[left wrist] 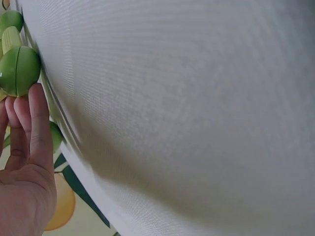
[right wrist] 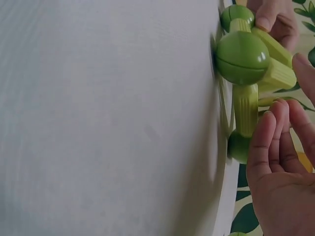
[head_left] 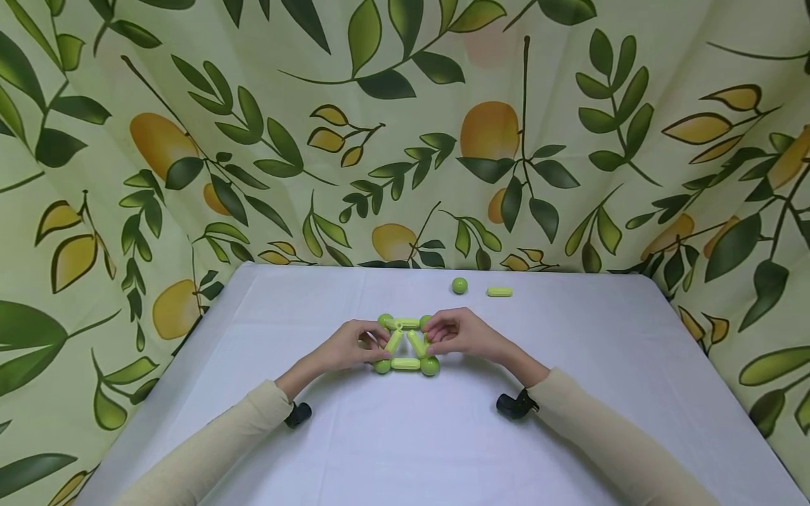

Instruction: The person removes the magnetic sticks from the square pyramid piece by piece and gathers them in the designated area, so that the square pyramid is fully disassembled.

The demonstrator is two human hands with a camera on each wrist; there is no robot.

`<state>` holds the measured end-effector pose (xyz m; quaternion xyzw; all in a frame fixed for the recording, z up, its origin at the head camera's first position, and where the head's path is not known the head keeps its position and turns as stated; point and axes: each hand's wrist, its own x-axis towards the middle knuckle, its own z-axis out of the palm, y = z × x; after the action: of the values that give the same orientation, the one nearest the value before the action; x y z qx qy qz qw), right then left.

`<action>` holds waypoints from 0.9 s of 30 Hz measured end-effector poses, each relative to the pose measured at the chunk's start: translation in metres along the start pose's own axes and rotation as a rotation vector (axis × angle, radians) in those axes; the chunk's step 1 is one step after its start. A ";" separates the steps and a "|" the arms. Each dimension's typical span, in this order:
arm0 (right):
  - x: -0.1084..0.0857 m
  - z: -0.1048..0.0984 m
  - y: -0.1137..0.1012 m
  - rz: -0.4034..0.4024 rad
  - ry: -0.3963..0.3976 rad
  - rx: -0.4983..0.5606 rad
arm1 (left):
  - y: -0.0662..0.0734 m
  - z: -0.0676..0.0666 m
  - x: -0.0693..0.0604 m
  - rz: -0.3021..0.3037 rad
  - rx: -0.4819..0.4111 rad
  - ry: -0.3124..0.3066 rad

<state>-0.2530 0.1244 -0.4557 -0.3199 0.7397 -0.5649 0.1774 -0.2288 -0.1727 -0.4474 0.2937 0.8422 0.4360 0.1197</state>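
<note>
A frame of green balls and pale green rods (head_left: 406,364) lies on the white table, balls at its corners. Two slanted rods (head_left: 416,344) rise inside its outline. On its left side my left hand (head_left: 351,344) pinches a slanted rod between thumb and fingers; in the left wrist view its fingertips are close under a green ball (left wrist: 19,71). My right hand (head_left: 465,332) is at the right side, thumb and fingers apart around a rod end. The right wrist view shows those fingers (right wrist: 278,142) loosely bent beside a side rod (right wrist: 245,110), near a ball (right wrist: 242,58).
Toward the back of the table (head_left: 569,330) lie a loose green ball (head_left: 459,285) and a loose pale green rod (head_left: 500,292). A leaf-patterned curtain (head_left: 405,176) hangs behind. Both sleeved wrists wear black cameras (head_left: 515,405).
</note>
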 end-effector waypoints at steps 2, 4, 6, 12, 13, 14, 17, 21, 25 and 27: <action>0.002 0.003 -0.001 0.002 -0.003 0.001 | 0.000 0.000 0.000 -0.001 0.000 -0.001; 0.003 0.005 -0.001 0.001 -0.006 -0.007 | 0.000 0.000 0.000 -0.001 -0.001 -0.003; 0.004 0.007 -0.001 -0.005 -0.014 -0.019 | 0.000 0.000 0.000 -0.001 -0.001 -0.005; 0.005 0.011 0.000 -0.022 -0.022 -0.062 | -0.001 0.000 0.000 0.003 -0.007 -0.003; 0.005 0.011 0.001 -0.022 -0.020 -0.071 | -0.001 0.000 0.000 0.006 -0.009 -0.002; 0.006 0.011 0.001 -0.019 -0.018 -0.079 | -0.001 0.000 0.000 0.010 -0.010 -0.001; 0.007 0.012 0.001 -0.005 -0.012 -0.103 | -0.001 0.000 -0.001 0.022 -0.011 0.001; 0.008 0.014 -0.001 0.003 -0.008 -0.127 | -0.001 0.000 -0.001 0.024 -0.008 -0.004; 0.007 0.014 -0.003 0.004 -0.009 -0.129 | 0.001 -0.001 0.000 0.020 -0.001 -0.007; 0.007 0.014 -0.003 0.003 -0.011 -0.126 | 0.001 -0.001 0.000 0.018 0.002 -0.006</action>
<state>-0.2487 0.1085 -0.4569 -0.3325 0.7732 -0.5151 0.1618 -0.2288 -0.1723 -0.4458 0.3025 0.8396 0.4355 0.1182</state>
